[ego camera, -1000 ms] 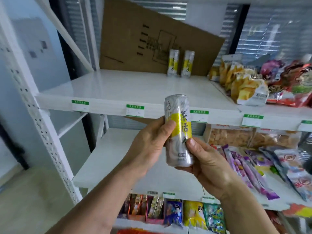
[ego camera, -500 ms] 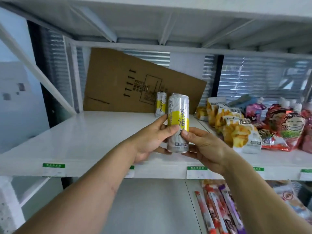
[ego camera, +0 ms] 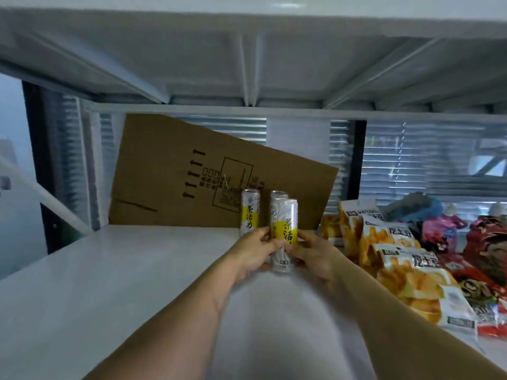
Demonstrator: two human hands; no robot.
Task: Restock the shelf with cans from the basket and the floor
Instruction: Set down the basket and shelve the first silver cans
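Head view, looking down over two bare arms onto a white shelf [ego camera: 115, 275]. Both hands out in front, wrapped round one tall can [ego camera: 284, 229]. Left hand [ego camera: 253, 255] on the can's left side, fingers curled round it, thumb on the front near the yellow band. Right hand [ego camera: 311, 256] on the can's right side, fingers and thumb curled round the lower half. So both hands gripping the same can, holding it upright. Silver can with a yellow label and dark letters. Bottom of the can low, right at the shelf top (touching it or just above, cannot tell). Two more cans of the same kind standing at the back. Left back can [ego camera: 249, 212] upright, just beside the held one and a bit to the left. Other back can [ego camera: 277, 196] mostly hidden behind the held can, only its top showing. Big brown cardboard sheet [ego camera: 192, 165] leaning tilted at the back, with black arrows and a printed box on it. Back cans standing right in front of that cardboard. Yellow and white chip bags [ego camera: 411, 275] lying in a row on the right part of the shelf, near the right hand. Red and pink snack packs [ego camera: 485, 242] farther right, next to the chip bags. Underside of another shelf [ego camera: 247, 58] overhead, grey with ribs. Window blinds [ego camera: 425, 160] behind everything.
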